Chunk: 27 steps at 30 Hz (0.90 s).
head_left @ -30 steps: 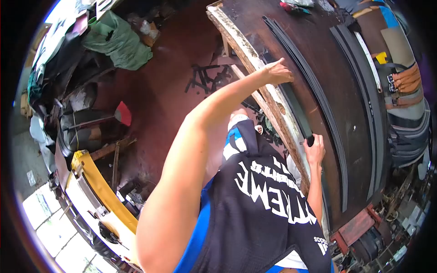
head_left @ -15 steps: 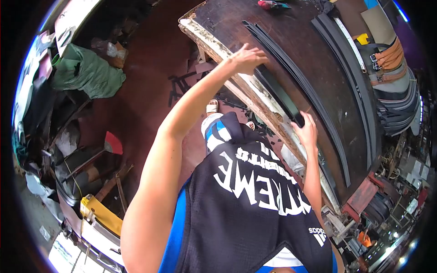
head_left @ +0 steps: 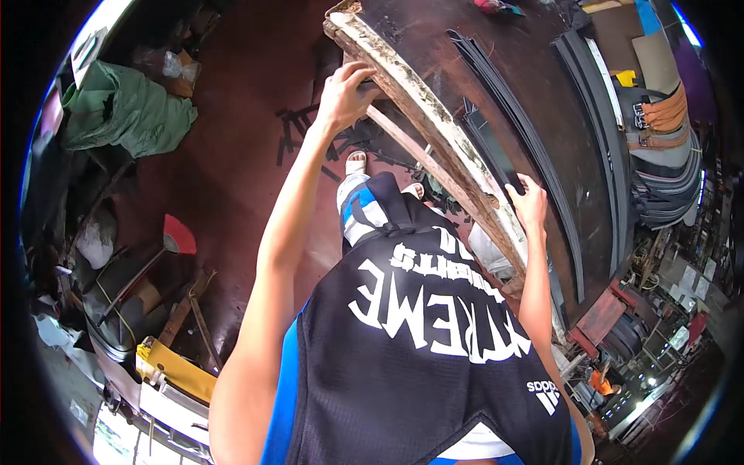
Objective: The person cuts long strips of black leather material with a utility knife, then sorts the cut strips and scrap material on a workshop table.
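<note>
My left hand (head_left: 349,94) is off the table's near edge, fingers bent and apart, with nothing visible in it. A short dark strip (head_left: 490,147) lies along the worn, pale edge of the dark table (head_left: 411,74). At the strip's lower end, my right hand (head_left: 530,203) has its thumb and fingers closed around it. Beyond the strip runs a bundle of long, thin black strips (head_left: 518,128). Farther across the tabletop is another long dark grey stack (head_left: 595,116).
Stacked bands with an orange-brown belt (head_left: 665,115) are at the far right. A red metal piece (head_left: 603,316) stands near the table's lower end. On the left are a green sack (head_left: 128,108), a red dustpan-like piece (head_left: 179,235) and a yellow object (head_left: 177,369).
My left hand has left the strip and moved left, past the table edge. My right hand stays at the strip's lower end. The view has shifted slightly.
</note>
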Motion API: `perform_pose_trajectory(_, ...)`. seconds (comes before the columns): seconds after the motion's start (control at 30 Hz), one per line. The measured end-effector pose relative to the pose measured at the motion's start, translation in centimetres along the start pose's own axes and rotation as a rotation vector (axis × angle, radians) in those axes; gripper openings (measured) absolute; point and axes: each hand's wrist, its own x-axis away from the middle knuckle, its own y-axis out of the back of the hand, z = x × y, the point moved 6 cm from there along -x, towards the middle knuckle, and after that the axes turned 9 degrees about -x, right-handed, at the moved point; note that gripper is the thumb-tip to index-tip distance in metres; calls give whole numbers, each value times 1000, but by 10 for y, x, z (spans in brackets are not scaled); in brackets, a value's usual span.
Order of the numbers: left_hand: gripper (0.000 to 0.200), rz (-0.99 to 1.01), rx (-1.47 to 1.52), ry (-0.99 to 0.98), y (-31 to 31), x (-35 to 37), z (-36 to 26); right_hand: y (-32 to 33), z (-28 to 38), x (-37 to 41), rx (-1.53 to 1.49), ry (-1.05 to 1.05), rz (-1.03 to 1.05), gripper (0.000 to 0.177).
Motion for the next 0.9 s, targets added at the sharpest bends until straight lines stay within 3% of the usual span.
perform_pose_trajectory(0.07, 36, -21, 80, 127, 12, 20, 17, -3, 4, -1, -4, -26, 28, 44)
perform_pose_trajectory(0.13, 34, -22, 81, 197, 15, 39, 31, -6, 18, -1, 136, 125, -32, 50)
perform_pose_trajectory(0.23, 29, -29, 7, 223, 26, 56, 29, -16, 51, -12, 79, 193, -34, 56)
perform_pose_trajectory(0.3, 29, 54, 85, 368, 20, 63, 39, -25, 65, -23, 40, 205, -66, 57)
perform_pose_trajectory(0.47, 23, -65, 101, 288, 25, 48, 16, -38, 76, -38, -22, 223, -133, 46)
perform_pose_trajectory(0.7, 17, -74, 192, 210, 10, -42, -34, -38, 70, -40, -94, 211, -184, 35)
perform_pose_trajectory(0.77, 13, -127, 169, 37, -8, -85, -50, -38, 71, -38, -131, 221, -205, 34)
perform_pose_trajectory(0.9, 17, -10, 66, 7, -46, -174, -90, -41, 64, -41, -174, 226, -212, 33)
